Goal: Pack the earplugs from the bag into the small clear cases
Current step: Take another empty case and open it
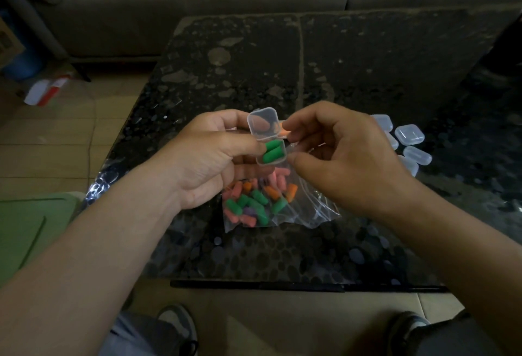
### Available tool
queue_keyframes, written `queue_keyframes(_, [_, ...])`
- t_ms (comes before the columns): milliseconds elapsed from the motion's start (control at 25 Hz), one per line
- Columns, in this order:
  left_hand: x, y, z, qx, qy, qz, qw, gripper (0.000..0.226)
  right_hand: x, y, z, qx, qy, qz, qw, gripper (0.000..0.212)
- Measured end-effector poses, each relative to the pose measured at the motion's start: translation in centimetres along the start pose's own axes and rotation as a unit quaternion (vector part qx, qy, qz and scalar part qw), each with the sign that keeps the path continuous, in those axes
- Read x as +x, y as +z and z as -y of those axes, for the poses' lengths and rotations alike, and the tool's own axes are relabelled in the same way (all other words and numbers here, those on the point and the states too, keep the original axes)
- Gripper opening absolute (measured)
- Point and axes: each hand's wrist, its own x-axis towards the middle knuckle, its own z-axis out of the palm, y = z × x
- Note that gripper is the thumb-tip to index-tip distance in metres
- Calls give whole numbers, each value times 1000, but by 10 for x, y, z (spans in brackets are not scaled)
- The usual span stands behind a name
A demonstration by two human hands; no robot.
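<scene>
My left hand [209, 155] holds a small clear case [271, 152] above the table, thumb on its left side. Its hinged lid [262, 124] stands open, and two green earplugs [272, 151] lie in its base. My right hand [341, 155] is just to the right, with forefinger tip at the lid's edge and thumb tip at the base's right corner; the fingers are curled around nothing I can see. Beneath both hands lies a clear plastic bag [308, 208] with several green, orange, pink and purple earplugs [254, 203].
Several shut clear cases [409, 134] lie on the dark speckled table [367, 73] to the right of my right hand. A grey sofa [197, 2] stands behind the table. A green lid or bin [31, 223] is at the left, and my shoes show below the table's near edge.
</scene>
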Motion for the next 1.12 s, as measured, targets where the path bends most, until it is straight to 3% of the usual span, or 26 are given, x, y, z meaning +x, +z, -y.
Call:
queue_keyframes(160, [1,-2,1,-3,-1,2,1000,25,-2,0,0,-34,-19,22,999,31])
queue_keyframes(360, [2,-8,1,-1,1,28,1000,40,-2,1,-2,-71,-50,-19,996,14])
queue_keyframes(520, [2,-10,1,22,19,50,998,44,0,-2,-5,-98,-54,-60,992,14])
queue_keyframes(760, [0,-2,12,169,142,-7,975,8,2,-5,-3,-97,-27,-64,993,24])
queue_keyframes(840, [0,-1,12,188,176,-1,966,10,2,-4,-4,-105,-33,-45,993,33])
queue_keyframes(1120, [1,-3,22,359,386,-34,849,25,3,-4,-6,-137,-61,-26,988,21])
